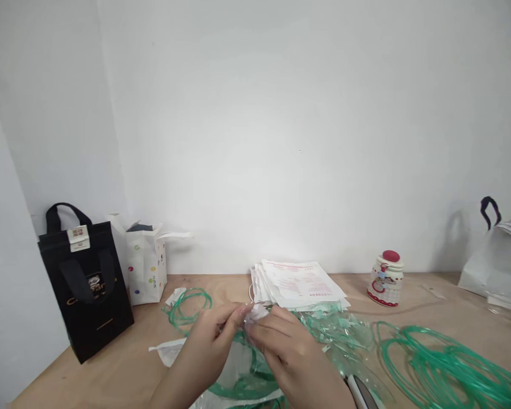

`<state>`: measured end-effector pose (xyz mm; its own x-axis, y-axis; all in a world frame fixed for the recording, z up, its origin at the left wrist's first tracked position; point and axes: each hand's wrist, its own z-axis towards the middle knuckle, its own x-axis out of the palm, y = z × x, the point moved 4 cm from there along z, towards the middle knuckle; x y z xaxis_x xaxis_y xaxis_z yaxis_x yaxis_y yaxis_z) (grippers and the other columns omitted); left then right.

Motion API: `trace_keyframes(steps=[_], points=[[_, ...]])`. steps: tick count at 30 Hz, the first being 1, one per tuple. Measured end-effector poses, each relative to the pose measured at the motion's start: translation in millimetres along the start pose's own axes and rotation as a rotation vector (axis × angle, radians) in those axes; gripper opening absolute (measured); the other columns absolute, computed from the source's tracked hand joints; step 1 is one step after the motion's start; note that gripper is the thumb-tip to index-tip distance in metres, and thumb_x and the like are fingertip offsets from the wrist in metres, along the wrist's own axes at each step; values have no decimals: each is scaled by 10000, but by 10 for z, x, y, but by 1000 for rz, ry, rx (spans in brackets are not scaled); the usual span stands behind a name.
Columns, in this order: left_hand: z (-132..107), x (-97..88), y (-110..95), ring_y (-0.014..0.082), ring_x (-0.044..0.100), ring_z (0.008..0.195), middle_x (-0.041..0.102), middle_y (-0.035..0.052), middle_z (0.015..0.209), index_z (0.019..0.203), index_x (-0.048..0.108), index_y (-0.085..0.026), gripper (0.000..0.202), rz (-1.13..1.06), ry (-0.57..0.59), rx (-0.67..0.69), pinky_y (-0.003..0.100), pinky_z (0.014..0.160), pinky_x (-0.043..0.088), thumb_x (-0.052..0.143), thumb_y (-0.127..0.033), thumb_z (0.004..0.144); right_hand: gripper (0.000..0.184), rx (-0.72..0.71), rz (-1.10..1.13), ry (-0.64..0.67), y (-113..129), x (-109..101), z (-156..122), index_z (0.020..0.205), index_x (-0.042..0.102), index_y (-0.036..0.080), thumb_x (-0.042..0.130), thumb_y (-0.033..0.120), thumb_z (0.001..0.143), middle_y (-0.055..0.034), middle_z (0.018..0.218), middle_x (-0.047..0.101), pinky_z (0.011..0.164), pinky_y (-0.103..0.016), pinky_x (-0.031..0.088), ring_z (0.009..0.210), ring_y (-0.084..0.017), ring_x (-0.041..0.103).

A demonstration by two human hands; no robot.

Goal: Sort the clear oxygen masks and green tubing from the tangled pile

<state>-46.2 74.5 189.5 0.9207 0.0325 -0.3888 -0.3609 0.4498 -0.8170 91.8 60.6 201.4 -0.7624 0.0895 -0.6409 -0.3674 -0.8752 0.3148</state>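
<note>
My left hand (219,338) and my right hand (287,346) meet at the middle of the table, fingers pinched on a clear plastic wrapper (250,324) with a whitish crumpled piece (258,312) at its top. Most of the wrapper is covered by my fingers. Below my wrists lies green tubing (238,389) in clear plastic, over white sheets. Left of my left hand is a loose coil of thin green tubing (187,309). Beyond my right hand spreads a pile of clear plastic pieces with green parts (340,328).
Printed white packets (300,284) are stacked by the wall. A big bundle of green tubing (447,363) fills the right front. A black bag (91,295) and a dotted paper bag (147,267) stand left; a red-lidded jar (386,279) and white bag (491,264) stand right.
</note>
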Motion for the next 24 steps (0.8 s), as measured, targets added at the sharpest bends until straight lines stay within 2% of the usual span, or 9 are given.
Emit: trace_keyframes(steps=[4, 6, 8, 11, 13, 16, 18, 21, 24], points=[[-15, -175, 47, 163, 438, 631, 488, -1, 620, 603, 522, -188, 338, -23, -197, -16, 240, 590, 356, 440, -421, 834, 245, 77, 72, -59, -124, -139, 5, 1020, 655, 233, 493, 139, 861, -38, 897, 685, 741, -292, 452, 824, -177, 558], [-34, -292, 69, 156, 403, 607, 443, -9, 596, 589, 503, -191, 347, -38, -299, -36, 242, 558, 335, 443, -434, 830, 219, 107, 45, -63, -188, -232, -14, 979, 676, 223, 512, 149, 855, -38, 817, 687, 697, -280, 451, 777, -176, 566], [-46, -348, 68, 154, 388, 603, 424, -12, 595, 593, 498, -192, 349, -51, -331, -43, 243, 545, 326, 441, -444, 828, 215, 136, 26, -3, -220, -241, -37, 945, 690, 214, 510, 141, 852, -29, 728, 678, 642, -257, 445, 714, -165, 573], [-59, -307, 23, 157, 413, 610, 445, -8, 603, 603, 504, -191, 345, -14, -278, -40, 237, 557, 342, 439, -444, 828, 230, 163, -43, 96, -199, -125, -60, 926, 690, 191, 478, 130, 860, -37, 715, 672, 625, -245, 431, 698, -161, 582], [-72, -219, -18, 162, 454, 616, 488, -4, 604, 613, 527, -189, 340, 51, -166, -35, 231, 577, 361, 438, -433, 833, 225, 190, -140, 153, -178, -24, -59, 853, 690, 181, 476, 114, 847, -43, 724, 668, 637, -253, 419, 714, -170, 585], [-102, -79, -64, 170, 518, 625, 573, 7, 620, 650, 590, -189, 345, 179, 39, -11, 222, 590, 375, 418, -405, 857, 233, 255, -198, 307, -188, 86, -47, 659, 668, 180, 510, 73, 793, -24, 674, 654, 603, -243, 399, 665, -162, 584], [-109, -63, -75, 176, 545, 631, 616, 15, 641, 701, 628, -190, 343, 247, 41, 1, 221, 596, 384, 405, -391, 866, 232, 277, -120, 340, -192, 78, -33, 660, 666, 189, 514, 67, 785, -11, 689, 657, 607, -224, 404, 668, -150, 592], [-100, -107, -82, 181, 567, 635, 631, 23, 641, 703, 636, -180, 350, 245, -63, 3, 220, 597, 403, 405, -387, 864, 223, 237, 51, 256, -160, 8, -10, 829, 682, 210, 486, 101, 828, -11, 792, 679, 693, -205, 424, 768, -143, 608], [-110, -81, -130, 166, 573, 619, 624, 17, 615, 662, 622, -171, 369, 217, -50, 45, 207, 588, 417, 388, -354, 881, 252, 231, 118, 249, -134, 67, -31, 788, 700, 191, 462, 140, 852, -7, 677, 670, 644, -199, 431, 664, -132, 603]])
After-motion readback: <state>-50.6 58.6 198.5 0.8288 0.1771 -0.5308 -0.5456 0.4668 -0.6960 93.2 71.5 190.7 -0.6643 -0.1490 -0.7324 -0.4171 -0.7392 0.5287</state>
